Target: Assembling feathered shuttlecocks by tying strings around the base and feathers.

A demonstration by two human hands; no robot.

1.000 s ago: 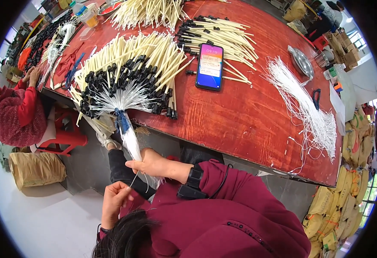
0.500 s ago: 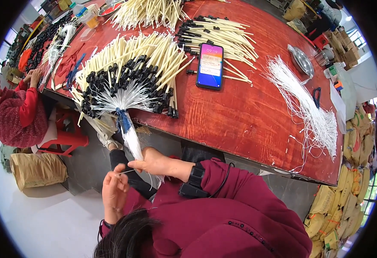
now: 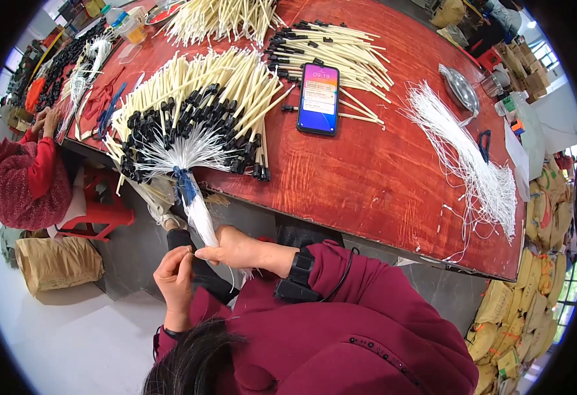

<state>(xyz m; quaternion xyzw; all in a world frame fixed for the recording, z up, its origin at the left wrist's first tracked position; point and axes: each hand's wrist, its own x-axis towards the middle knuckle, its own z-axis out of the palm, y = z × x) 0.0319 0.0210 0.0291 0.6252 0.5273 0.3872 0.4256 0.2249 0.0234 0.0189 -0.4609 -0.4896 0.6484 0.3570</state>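
Observation:
My right hand is closed around the lower tail of a bundle of white strings hanging off the table edge. A blue tie wraps the bundle higher up. Beyond the tie, the strings fan out into a heap of cream-coloured sticks with black end pieces. My left hand pinches with thumb and forefinger right beside my right thumb. Its fingers mostly hide the thin strand there. A loose white string end hangs below my right hand.
The red table carries a phone, more black-ended sticks, a sheaf of loose white strings and a metal dish. At left a co-worker sits on a red stool near a paper sack.
My left hand has risen and come in against my right thumb, closing the gap that the thin strand spanned. My right hand stays on the bundle.

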